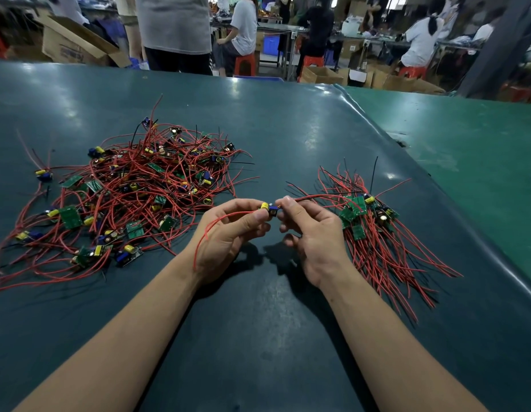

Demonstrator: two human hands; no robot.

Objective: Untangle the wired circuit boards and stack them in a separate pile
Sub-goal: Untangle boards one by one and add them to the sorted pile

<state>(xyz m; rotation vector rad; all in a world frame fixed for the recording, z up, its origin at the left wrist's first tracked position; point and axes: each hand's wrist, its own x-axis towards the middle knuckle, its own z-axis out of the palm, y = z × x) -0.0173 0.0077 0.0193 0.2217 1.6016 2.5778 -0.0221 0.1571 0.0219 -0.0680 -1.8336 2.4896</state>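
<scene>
One small circuit board (270,208) with a yellow capacitor and a blue part is held above the table between both hands. My left hand (228,233) pinches it from the left, and a red wire (204,236) curves down over that hand. My right hand (311,233) pinches the board's right end, where another red wire runs off to the right. A tangled heap of boards and red wires (130,191) lies at the left. A tidier pile of boards (362,212) with wires fanned out lies at the right.
The dark green table mat (258,322) ends at a raised edge (436,188) on the right, with a lighter green surface beyond. Past the far edge stand and sit several people, cardboard boxes (77,43) and red stools (245,65).
</scene>
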